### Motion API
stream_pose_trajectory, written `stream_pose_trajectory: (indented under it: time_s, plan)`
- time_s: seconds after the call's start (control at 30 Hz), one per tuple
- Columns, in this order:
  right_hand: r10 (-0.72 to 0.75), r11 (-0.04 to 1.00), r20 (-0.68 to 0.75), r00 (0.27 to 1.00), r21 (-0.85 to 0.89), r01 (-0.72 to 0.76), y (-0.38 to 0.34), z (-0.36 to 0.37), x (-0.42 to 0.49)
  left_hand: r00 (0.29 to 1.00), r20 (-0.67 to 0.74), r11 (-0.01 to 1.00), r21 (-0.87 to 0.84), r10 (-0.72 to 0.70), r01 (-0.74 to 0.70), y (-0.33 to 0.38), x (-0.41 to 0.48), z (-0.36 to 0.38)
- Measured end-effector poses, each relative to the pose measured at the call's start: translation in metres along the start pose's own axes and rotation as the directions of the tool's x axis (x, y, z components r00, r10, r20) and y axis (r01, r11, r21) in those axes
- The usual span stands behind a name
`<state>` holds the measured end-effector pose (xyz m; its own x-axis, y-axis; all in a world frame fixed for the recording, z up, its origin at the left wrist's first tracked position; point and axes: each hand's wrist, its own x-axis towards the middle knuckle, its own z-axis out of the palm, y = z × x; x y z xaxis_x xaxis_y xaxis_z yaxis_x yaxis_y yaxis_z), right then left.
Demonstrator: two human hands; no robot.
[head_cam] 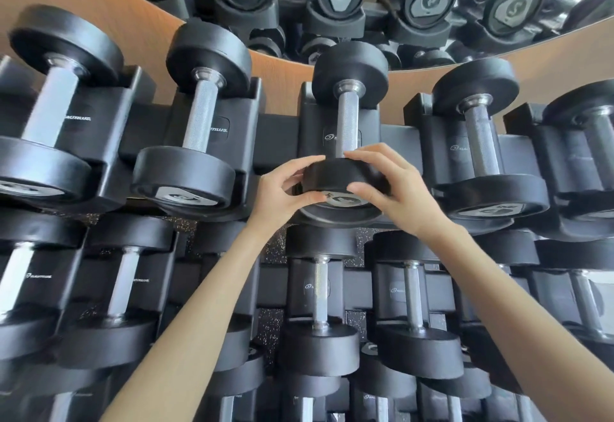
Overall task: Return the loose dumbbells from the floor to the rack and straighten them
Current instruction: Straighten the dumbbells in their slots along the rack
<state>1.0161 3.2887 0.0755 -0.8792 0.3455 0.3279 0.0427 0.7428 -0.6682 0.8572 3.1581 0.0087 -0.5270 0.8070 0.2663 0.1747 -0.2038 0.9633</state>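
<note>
A small black dumbbell [347, 115] with a knurled steel handle lies in a cradle on the top tier of the black rack [275, 137]. Its near head [342, 177] is held from both sides. My left hand [285, 189] grips the left edge of that head with fingers curled over the rim. My right hand [385, 185] grips the right edge, thumb on the grey end cap. The far head rests against the back of the cradle. Other dumbbells sit in cradles on either side.
Larger dumbbells [196, 122] fill the top tier to the left and right, with more on the lower tiers [319, 308]. A mirror [365, 6] behind a wooden ledge reflects the rack. Speckled rubber floor [269, 322] shows through gaps between cradles.
</note>
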Motion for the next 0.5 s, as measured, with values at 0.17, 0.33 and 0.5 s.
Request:
stream_pose_trajectory:
  time_s: [0.17,0.33,0.5]
  plan:
    - [0.036,0.999,0.065,0.997,-0.002,-0.036,0.0,0.0,-0.001,0.997,0.007,0.994,-0.079,-0.077,0.077,-0.002,-0.006,0.004]
    - [0.179,0.944,0.038,0.983,0.274,-0.183,-0.004,0.004,-0.002,0.991,-0.023,0.977,-0.174,-0.132,0.126,0.011,-0.012,0.01]
    - [0.33,0.794,-0.042,0.943,0.552,-0.254,0.009,0.0,-0.016,0.999,-0.006,0.991,0.129,0.046,-0.045,0.026,-0.006,0.023]
